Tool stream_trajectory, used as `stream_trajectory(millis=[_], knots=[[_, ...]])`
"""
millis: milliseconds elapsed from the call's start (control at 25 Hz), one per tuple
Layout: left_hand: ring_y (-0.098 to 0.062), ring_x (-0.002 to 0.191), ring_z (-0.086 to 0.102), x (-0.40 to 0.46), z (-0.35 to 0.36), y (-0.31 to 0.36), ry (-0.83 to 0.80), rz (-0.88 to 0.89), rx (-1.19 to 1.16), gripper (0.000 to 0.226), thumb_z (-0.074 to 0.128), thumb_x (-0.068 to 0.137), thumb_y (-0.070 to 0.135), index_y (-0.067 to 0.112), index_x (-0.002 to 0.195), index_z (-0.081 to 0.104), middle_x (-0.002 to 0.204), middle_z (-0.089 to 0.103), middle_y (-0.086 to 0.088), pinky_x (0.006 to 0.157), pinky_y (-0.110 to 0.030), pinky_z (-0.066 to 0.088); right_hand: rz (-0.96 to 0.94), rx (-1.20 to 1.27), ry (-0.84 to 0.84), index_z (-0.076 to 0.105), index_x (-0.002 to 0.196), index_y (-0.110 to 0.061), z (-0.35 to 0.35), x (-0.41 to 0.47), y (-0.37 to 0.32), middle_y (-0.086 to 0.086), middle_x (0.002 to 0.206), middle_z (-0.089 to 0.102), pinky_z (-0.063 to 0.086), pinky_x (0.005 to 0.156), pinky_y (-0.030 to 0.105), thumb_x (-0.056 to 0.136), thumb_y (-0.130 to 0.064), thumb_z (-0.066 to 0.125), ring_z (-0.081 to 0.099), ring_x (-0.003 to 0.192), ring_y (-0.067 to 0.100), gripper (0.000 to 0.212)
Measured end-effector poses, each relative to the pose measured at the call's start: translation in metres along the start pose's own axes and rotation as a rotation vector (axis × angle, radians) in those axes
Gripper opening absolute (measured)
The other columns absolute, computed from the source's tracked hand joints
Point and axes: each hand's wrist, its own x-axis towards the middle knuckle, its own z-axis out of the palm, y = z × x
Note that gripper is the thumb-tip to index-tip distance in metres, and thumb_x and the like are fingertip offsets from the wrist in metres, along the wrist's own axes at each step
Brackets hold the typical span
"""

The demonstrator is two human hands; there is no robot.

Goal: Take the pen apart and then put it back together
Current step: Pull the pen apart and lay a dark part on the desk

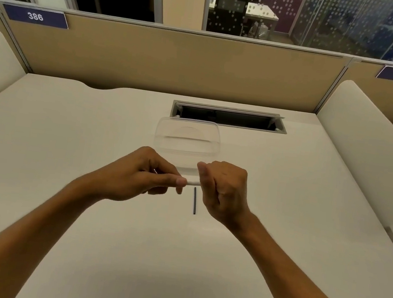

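Pen body held level above mid-surface, left hand pinching one end, right hand curled round other. Dark refill lying beneath. Clear container toward far edge.

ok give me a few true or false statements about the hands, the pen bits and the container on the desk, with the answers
1. Both hands hold the white pen body between them. True: the left hand and right hand grip the white pen body at either end.
2. The thin dark refill is inside the container. False: the refill lies on the bare desk, below the hands.
3. The clear container sits beyond the hands. True: the clear container is on the far side, near the cable slot.
4. The refill lies crosswise, parallel to the pen body. False: it points roughly away from the person.
5. The container holds several pen parts. False: nothing can be seen in it.
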Motion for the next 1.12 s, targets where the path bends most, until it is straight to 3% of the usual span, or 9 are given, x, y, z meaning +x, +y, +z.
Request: stream_trajectory(millis=[120,280,440,560,800,840,1000,1120], knots=[[-0.008,0.049,0.052,-0.001,0.006,0.002,0.195,0.106,0.232,0.029,0.060,0.085,0.041,0.019,0.092,0.077,0.057,0.064,0.019,0.050,-0.018,0.042,0.342,0.129,-0.007,0.045,0.047,-0.006,0.002,-0.001,-0.007,0.001,0.040,0.039,0.028,0.038,0.028,0.101,-0.033,0.044,0.032,0.036,0.013,0.061],[-0.017,0.051,0.062,-0.005,0.014,-0.005,0.429,0.376,0.859,0.023,0.066,0.085,0.033,0.014,0.093,0.076,0.071,0.074,0.001,0.047,-0.028,0.052,0.937,0.322,-0.095,0.049,0.054,-0.006,0.010,0.001,-0.014,0.000,0.046,0.042,0.038,0.052,0.030,0.100,-0.040,0.044,0.040,0.045,0.014,0.057],[-0.023,0.046,0.059,-0.008,0.016,-0.012,0.422,0.430,0.972,0.021,0.067,0.087,0.030,0.011,0.091,0.073,0.063,0.069,-0.004,0.040,-0.030,0.048,1.082,0.310,-0.162,0.049,0.057,-0.013,0.009,0.006,-0.018,-0.002,0.050,0.043,0.038,0.051,0.024,0.100,-0.041,0.042,0.041,0.047,0.008,0.052],[-0.023,0.044,0.058,-0.009,0.014,-0.011,0.416,0.436,0.892,0.028,0.059,0.091,0.034,0.010,0.094,0.073,0.065,0.070,-0.003,0.041,-0.029,0.048,0.978,0.319,-0.091,0.049,0.054,-0.014,0.009,0.005,-0.021,-0.007,0.045,0.042,0.035,0.045,0.017,0.100,-0.034,0.045,0.043,0.042,0.006,0.051],[-0.017,0.050,0.063,-0.006,0.003,0.004,0.308,0.403,0.654,0.039,0.050,0.092,0.040,0.011,0.097,0.075,0.070,0.074,-0.003,0.047,-0.033,0.053,0.573,0.303,0.026,0.037,0.045,-0.029,0.006,0.006,-0.019,-0.014,0.037,0.035,0.025,0.041,0.012,0.101,-0.026,0.046,0.038,0.037,0.010,0.057],[-0.013,0.048,0.059,-0.005,0.003,0.007,0.273,0.344,0.532,0.037,0.052,0.093,0.042,0.014,0.096,0.075,0.063,0.070,0.001,0.047,-0.031,0.051,0.460,0.262,0.040,0.037,0.045,-0.026,0.003,0.007,-0.018,-0.015,0.039,0.035,0.023,0.042,0.013,0.101,-0.028,0.044,0.036,0.038,0.011,0.056],[-0.007,0.045,0.050,-0.005,-0.008,0.014,0.015,0.092,0.049,0.026,0.057,0.087,0.039,0.021,0.085,0.075,0.053,0.061,0.006,0.049,-0.012,0.039,-0.047,0.008,0.054,0.049,0.049,-0.005,-0.006,0.010,-0.011,0.006,0.040,0.041,0.023,0.042,0.021,0.105,-0.028,0.032,0.030,0.037,0.009,0.063],[-0.006,0.045,0.049,-0.006,-0.008,0.016,0.018,0.099,0.065,0.024,0.059,0.086,0.037,0.020,0.085,0.076,0.053,0.060,0.008,0.049,-0.011,0.038,-0.057,-0.021,0.042,0.047,0.048,-0.006,-0.010,0.011,-0.011,0.005,0.040,0.042,0.027,0.038,0.025,0.105,-0.029,0.033,0.034,0.034,0.014,0.062]])
